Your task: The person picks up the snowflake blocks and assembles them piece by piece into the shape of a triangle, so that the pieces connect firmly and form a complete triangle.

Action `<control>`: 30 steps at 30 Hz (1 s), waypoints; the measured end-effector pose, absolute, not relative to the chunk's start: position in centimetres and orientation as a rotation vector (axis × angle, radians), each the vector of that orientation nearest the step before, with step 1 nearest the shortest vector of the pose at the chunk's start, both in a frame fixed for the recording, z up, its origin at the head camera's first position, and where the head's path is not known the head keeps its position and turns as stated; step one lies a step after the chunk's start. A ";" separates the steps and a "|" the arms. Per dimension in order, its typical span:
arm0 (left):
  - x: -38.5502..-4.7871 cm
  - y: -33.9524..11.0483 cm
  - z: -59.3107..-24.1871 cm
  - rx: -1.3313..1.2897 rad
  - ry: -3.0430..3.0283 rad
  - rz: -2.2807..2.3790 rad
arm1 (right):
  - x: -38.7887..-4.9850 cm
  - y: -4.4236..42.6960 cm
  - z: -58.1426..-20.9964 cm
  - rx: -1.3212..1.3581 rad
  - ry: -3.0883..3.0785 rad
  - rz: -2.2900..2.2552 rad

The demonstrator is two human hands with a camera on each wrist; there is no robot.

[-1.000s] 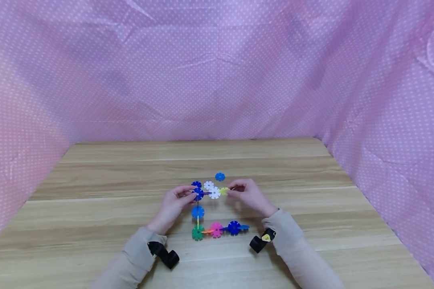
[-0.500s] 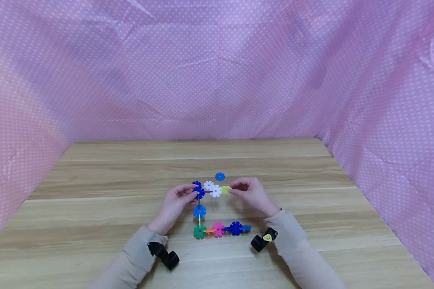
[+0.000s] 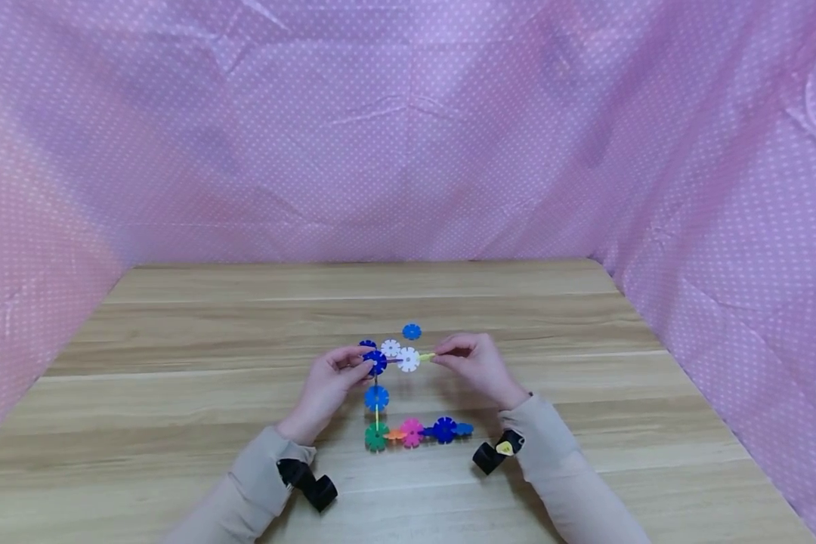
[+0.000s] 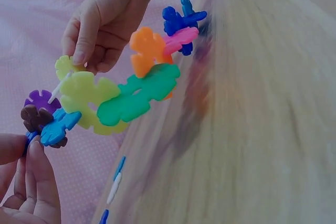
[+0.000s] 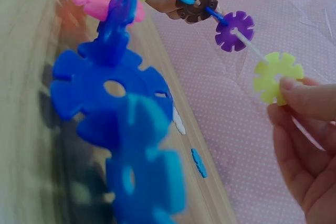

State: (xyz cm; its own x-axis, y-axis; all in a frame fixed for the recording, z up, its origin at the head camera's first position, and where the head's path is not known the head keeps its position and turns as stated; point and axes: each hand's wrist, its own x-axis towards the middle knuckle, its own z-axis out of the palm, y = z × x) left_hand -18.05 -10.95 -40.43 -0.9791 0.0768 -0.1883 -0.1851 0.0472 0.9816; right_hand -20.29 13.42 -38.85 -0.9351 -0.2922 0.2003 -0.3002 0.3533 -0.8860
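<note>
A chain of slotted plastic building discs is joined in a C shape in front of me. My left hand (image 3: 328, 384) pinches the dark blue disc (image 3: 375, 363) at its upper corner. My right hand (image 3: 477, 369) pinches a yellow disc (image 5: 277, 77) between thumb and fingers at the upper end. That yellow disc sits against the white disc (image 3: 409, 360), which joins a purple disc (image 5: 234, 31). Down the side run a brown disc (image 5: 197, 2), a light blue disc (image 3: 377, 397) and another yellow disc (image 4: 86, 98). The lower row holds a green disc (image 3: 376, 437), an orange disc (image 4: 147, 51) and a pink disc (image 3: 411, 433).
Beyond the chain, loose discs lie on the wooden table (image 3: 231, 317): a light blue disc (image 3: 412, 332), a white disc (image 3: 391, 347) and a dark blue disc (image 3: 367, 344). Pink dotted cloth (image 3: 408, 151) hangs around the table's back and sides.
The chain has shifted slightly right with both hands. The yellow disc in my right hand has turned from showing its face to nearly edge-on in the head view.
</note>
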 end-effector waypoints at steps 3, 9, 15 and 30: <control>-17.9 -10.9 -40.2 -0.109 2.147 2.040 | -20.3 13.2 -39.2 0.572 -2.493 1.698; -17.8 -11.1 -39.8 -0.128 2.150 2.053 | -20.3 12.8 -40.1 0.655 -2.387 1.602; -18.2 -11.2 -40.1 -0.147 2.153 2.032 | -20.1 12.5 -40.6 0.680 -2.370 1.504; -18.5 -11.2 -40.7 -0.186 2.121 2.011 | -19.8 12.1 -40.9 0.586 -2.436 1.552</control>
State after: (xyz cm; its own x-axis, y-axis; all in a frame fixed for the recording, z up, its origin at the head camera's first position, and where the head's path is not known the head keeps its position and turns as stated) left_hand -18.46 -11.24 -40.72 -0.9694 0.0541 -0.2395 -0.2363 0.0596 0.9698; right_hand -19.85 12.11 -40.87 -0.9029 -0.2241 0.3668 -0.4271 0.3722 -0.8240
